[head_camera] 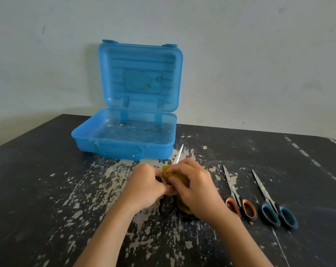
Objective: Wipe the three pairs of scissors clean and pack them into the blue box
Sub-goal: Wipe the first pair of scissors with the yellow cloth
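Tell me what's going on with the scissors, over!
Left hand grips black-handled scissors, right hand pinches yellow cloth on them. Orange-handled scissors and blue-handled scissors lie on table at right. Blue box open, no scissors inside. Nothing in the way.

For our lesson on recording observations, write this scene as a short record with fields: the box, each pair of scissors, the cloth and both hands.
Blue box: open on the dark table, lid upright, no scissors inside
Black-handled scissors: gripped by the left hand, blade tip toward the box
Yellow cloth: held by the right hand, against the blades
Orange-handled scissors: lying closed, right of the hands
Blue-handled scissors: lying closed, furthest right
Packed so far: none
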`<state>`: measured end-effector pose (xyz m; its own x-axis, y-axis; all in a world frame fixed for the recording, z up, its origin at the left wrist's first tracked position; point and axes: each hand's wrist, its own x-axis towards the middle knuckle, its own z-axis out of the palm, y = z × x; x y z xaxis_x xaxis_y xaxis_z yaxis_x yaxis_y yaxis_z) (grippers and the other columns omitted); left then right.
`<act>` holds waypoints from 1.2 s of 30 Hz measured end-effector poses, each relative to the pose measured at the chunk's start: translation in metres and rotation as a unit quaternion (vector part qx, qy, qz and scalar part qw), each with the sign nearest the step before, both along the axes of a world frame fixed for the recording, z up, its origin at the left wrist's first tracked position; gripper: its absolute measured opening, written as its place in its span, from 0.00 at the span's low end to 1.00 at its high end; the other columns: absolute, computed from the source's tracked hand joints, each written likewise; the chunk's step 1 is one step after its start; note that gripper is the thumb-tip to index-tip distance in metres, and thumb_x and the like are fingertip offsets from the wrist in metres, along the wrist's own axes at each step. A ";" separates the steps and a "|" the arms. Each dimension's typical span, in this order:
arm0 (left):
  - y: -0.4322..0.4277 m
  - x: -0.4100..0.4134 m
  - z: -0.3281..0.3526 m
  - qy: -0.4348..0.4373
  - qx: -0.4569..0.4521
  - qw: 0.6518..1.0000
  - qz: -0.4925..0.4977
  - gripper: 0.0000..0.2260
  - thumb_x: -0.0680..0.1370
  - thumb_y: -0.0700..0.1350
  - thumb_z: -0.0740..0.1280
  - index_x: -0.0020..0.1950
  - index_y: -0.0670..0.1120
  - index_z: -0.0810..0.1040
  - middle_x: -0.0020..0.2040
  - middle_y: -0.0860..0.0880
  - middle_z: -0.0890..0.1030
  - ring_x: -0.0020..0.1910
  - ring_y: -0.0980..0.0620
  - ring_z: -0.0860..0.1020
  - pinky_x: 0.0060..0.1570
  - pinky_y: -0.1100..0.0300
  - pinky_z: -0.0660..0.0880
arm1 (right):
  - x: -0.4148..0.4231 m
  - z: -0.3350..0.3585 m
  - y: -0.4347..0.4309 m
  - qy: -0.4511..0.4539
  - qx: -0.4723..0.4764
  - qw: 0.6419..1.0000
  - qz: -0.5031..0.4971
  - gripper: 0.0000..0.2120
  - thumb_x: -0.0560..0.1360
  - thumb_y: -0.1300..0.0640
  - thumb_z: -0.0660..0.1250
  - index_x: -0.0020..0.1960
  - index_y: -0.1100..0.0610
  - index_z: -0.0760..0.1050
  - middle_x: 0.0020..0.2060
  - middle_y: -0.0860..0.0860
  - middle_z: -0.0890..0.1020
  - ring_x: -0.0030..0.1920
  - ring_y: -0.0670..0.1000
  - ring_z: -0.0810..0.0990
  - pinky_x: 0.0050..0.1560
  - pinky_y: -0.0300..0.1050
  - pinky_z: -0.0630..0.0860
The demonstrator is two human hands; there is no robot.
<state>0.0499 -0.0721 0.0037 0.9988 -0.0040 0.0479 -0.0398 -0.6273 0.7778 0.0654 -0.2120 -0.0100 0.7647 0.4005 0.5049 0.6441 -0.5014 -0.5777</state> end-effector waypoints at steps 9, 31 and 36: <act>0.003 0.002 -0.003 0.009 -0.069 0.998 0.007 0.13 0.66 0.47 0.77 0.29 0.47 0.74 0.16 0.56 0.71 0.17 0.61 0.68 0.22 0.66 0.64 | 0.001 0.010 -0.008 0.069 0.027 0.997 -0.018 0.06 0.73 0.62 0.67 0.47 0.53 0.80 0.43 0.45 0.79 0.43 0.40 0.75 0.45 0.30 0.70; 0.007 0.000 -0.005 -0.023 -0.151 0.988 0.026 0.30 0.64 0.69 0.60 0.31 0.40 0.71 0.27 0.43 0.70 0.19 0.53 0.67 0.20 0.70 0.61 | 0.001 0.009 -0.011 0.165 0.076 0.983 0.021 0.07 0.73 0.63 0.66 0.45 0.53 0.82 0.40 0.49 0.82 0.41 0.48 0.79 0.44 0.42 0.76; 0.003 -0.001 -0.007 -0.031 -0.163 0.986 0.002 0.39 0.71 0.69 0.51 0.33 0.30 0.71 0.28 0.41 0.69 0.20 0.52 0.66 0.20 0.67 0.61 | 0.002 0.003 -0.005 0.004 0.067 0.997 -0.037 0.06 0.72 0.61 0.69 0.47 0.53 0.81 0.43 0.45 0.79 0.45 0.40 0.76 0.47 0.27 0.70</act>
<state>0.0493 -0.0687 -0.0033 0.9938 0.0268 0.1076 -0.0919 -0.3438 0.9345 0.0677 -0.2173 -0.0070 0.7942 0.2722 0.5432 0.6027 -0.4661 -0.6477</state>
